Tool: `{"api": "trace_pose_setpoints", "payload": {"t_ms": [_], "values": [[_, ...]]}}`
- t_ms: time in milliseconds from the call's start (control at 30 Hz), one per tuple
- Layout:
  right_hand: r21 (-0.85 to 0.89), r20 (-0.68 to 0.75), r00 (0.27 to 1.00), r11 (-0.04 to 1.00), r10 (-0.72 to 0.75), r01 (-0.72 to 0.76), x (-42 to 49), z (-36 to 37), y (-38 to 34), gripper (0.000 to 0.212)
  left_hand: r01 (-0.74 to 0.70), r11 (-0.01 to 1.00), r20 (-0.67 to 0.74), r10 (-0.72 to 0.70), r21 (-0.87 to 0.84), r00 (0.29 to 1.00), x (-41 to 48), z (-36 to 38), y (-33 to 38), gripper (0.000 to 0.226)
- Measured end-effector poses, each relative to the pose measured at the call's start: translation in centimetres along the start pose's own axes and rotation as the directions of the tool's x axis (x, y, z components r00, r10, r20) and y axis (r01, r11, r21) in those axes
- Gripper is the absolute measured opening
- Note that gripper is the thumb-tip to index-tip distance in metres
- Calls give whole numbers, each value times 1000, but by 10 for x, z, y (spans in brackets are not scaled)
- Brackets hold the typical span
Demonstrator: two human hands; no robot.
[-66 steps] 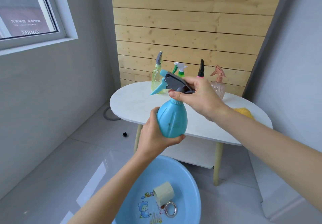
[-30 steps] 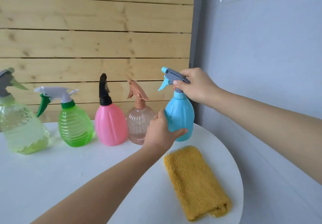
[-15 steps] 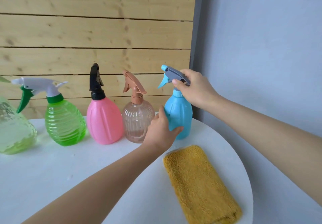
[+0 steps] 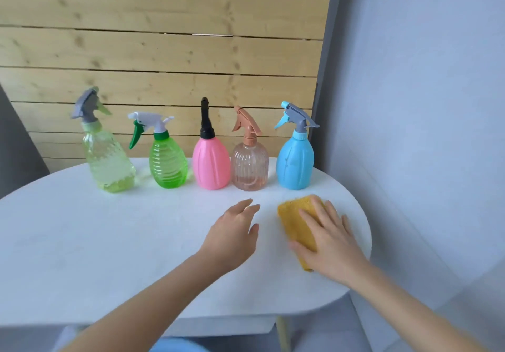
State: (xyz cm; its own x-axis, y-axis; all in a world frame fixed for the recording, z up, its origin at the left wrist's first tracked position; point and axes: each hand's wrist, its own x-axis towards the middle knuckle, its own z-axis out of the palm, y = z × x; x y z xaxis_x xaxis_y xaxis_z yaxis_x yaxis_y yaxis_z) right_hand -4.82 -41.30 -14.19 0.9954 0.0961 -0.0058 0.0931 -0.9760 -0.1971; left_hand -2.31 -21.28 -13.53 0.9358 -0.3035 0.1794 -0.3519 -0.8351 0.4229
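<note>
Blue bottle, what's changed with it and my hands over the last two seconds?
Both hands let go of the blue bottle, now standing on the table at the row's right end. The right hand moved down onto the cloth; the left hand drew back, open, beside it. The other bottles and cloth stayed put.

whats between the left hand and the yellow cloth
Only bare white table between the left hand and the yellow cloth, seen in the head view.

Mustard-yellow cloth (image 4: 292, 215); blue bottle (image 4: 294, 165) (grey trigger (image 4: 299, 117)), pink bottle (image 4: 211, 165), ribbed green bottle (image 4: 168, 165), white table (image 4: 109, 242).
</note>
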Motion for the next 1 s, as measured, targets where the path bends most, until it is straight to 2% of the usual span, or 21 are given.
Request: {"api": "trace_pose_setpoints", "payload": {"t_ms": [67,333,500,700,867,1000], "values": [[4,49,998,999,46,-47,-3,7,-1,70,25,999,-11,-25,40,1000,-24,-11,-11,47],[8,16,994,994,106,-107,11,24,-43,62,190,976,-88,-181,110,980,-91,-47,-78,46],[-14,21,997,997,79,-78,33,34,-102,60,304,943,-142,-285,135,948,-124,-65,-133,48],[3,27,1000,1000,10,-10,52,53,-181,58,368,912,-169,-340,182,925,-148,-87,-185,74],[-3,20,997,997,-78,78,65,69,-253,58,413,891,-184,-381,187,906,-163,-101,-224,60],[39,36,988,988,-152,151,69,82,-315,58,443,884,-226,-406,151,886,-174,-109,-252,59]]}}
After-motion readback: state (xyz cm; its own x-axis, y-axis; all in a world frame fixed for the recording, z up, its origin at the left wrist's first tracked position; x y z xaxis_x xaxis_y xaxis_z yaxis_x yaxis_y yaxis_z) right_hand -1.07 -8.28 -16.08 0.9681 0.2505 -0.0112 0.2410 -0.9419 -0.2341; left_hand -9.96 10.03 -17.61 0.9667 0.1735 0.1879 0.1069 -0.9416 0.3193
